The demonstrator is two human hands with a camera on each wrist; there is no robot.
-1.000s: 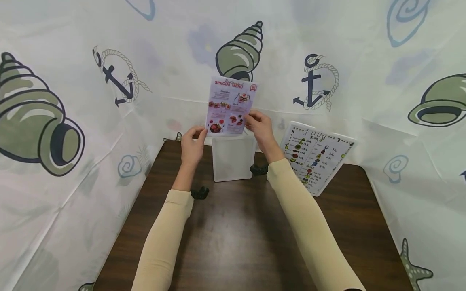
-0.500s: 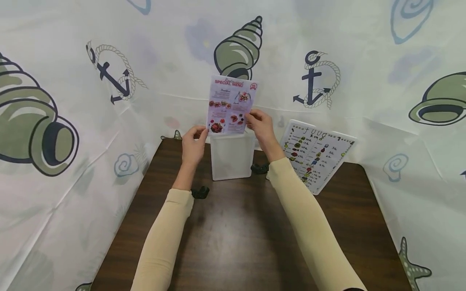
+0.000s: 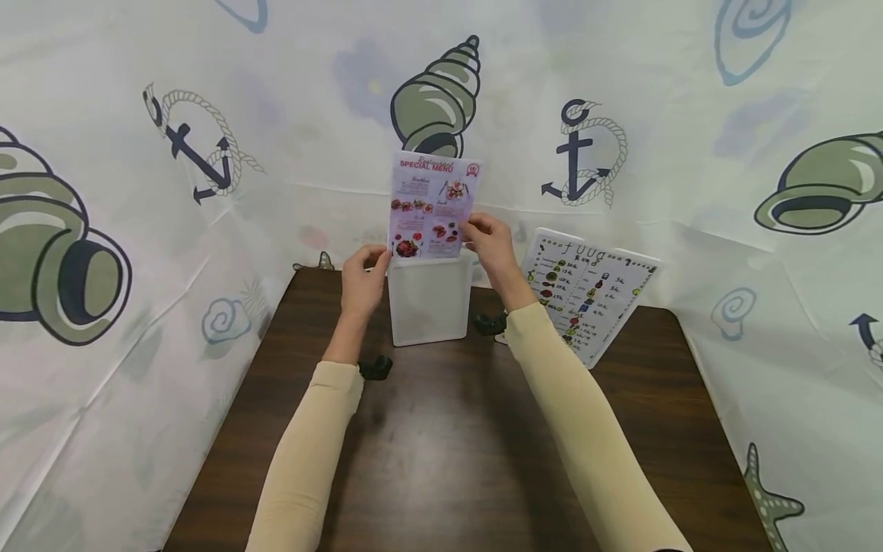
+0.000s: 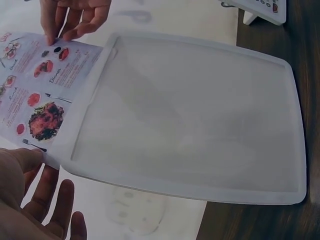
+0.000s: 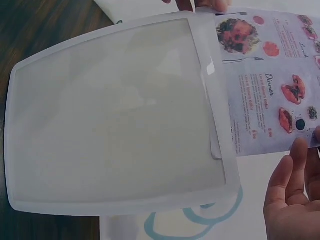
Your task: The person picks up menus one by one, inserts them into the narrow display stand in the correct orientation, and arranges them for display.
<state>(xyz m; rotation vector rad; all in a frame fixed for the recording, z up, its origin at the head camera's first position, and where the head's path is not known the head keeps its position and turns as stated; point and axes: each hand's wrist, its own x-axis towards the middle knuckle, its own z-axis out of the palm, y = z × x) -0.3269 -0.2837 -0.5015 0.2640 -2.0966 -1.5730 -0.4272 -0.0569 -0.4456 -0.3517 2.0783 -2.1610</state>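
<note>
A printed restaurant menu sheet (image 3: 431,203) stands upright just above a white-rimmed menu stand (image 3: 429,303), its lower edge at the stand's top rim. My left hand (image 3: 362,280) pinches the sheet's lower left corner between thumb and fingers. My right hand (image 3: 493,249) pinches its right edge, low down. From the left wrist, the menu sheet (image 4: 45,95) meets the top rim of the stand (image 4: 190,120). A small pale edge shows inside the stand's window in the right wrist view; whether it is the sheet's I cannot tell.
To the right, a second white board (image 3: 586,295) with a handwritten, drawn food list leans back on the dark wooden table (image 3: 428,452). Behind the table hangs a pale cloth (image 3: 510,100) printed with shells and anchors. My right forearm passes close to the board's lower left edge.
Relative to the stand, the sheet and both hands have moved slightly right, and the sheet's left edge lines up with the stand's left side. The whole view has shifted a little.
</note>
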